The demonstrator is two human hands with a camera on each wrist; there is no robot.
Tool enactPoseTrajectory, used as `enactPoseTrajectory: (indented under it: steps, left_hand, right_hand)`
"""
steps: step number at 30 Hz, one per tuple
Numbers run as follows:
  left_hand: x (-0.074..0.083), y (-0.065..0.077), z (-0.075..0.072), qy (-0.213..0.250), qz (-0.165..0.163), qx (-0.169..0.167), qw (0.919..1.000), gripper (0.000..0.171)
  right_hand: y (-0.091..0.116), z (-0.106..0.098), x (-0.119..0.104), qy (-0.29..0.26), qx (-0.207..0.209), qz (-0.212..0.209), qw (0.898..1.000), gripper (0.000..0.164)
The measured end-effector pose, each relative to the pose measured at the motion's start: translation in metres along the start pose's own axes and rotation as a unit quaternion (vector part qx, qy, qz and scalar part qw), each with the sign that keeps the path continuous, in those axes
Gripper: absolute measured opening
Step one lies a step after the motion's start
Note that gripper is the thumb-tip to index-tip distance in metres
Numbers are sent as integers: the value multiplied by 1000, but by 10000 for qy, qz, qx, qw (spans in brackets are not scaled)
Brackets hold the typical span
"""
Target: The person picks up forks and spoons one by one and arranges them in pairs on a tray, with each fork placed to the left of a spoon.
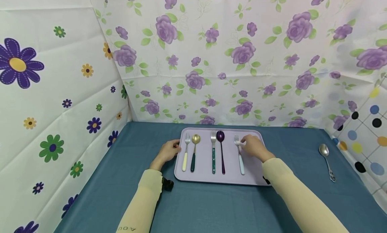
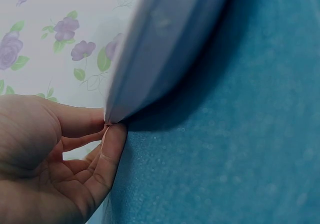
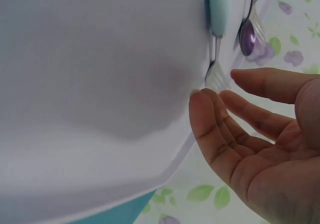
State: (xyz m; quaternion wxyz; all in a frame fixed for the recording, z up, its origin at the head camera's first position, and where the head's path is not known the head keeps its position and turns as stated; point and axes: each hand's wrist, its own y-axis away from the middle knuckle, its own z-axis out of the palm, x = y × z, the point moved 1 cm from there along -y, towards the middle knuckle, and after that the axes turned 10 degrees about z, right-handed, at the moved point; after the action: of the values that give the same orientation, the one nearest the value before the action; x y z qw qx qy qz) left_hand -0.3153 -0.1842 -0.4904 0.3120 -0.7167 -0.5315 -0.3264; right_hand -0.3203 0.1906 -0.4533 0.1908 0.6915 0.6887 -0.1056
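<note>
A pale lilac tray [image 1: 203, 162] lies on the blue-green cloth. My left hand [image 1: 168, 151] pinches its left edge between thumb and fingers, and the left wrist view shows the rim of the tray [image 2: 160, 48] there. Over the tray's right part, my right hand [image 1: 254, 147] is beside the head of a fork with a pale blue handle [image 1: 241, 164]. In the right wrist view, thumb and fingers of the right hand [image 3: 265, 149] stand apart, fingertips right by the tines of this fork [image 3: 220, 8].
Left of that fork, the tray carries a fork with a cream handle [image 1: 184, 161], a gold spoon with a dark green handle [image 1: 193, 162], a fork with a green handle [image 1: 213, 160] and a purple spoon [image 1: 220, 136]. A silver spoon [image 1: 324, 150] lies on the cloth at right.
</note>
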Motion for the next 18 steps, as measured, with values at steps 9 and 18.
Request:
enactPoseTrajectory:
  steps: [9,18]
  left_hand:
    - [0,0,1,41,-41,-7,10000,49]
    - [0,0,0,-27,8,-12,10000,48]
  right_hand:
    - [-3,-16,23,-84,44,77,9999,30]
    - [0,-29,43,-184,-12,197,9996,33]
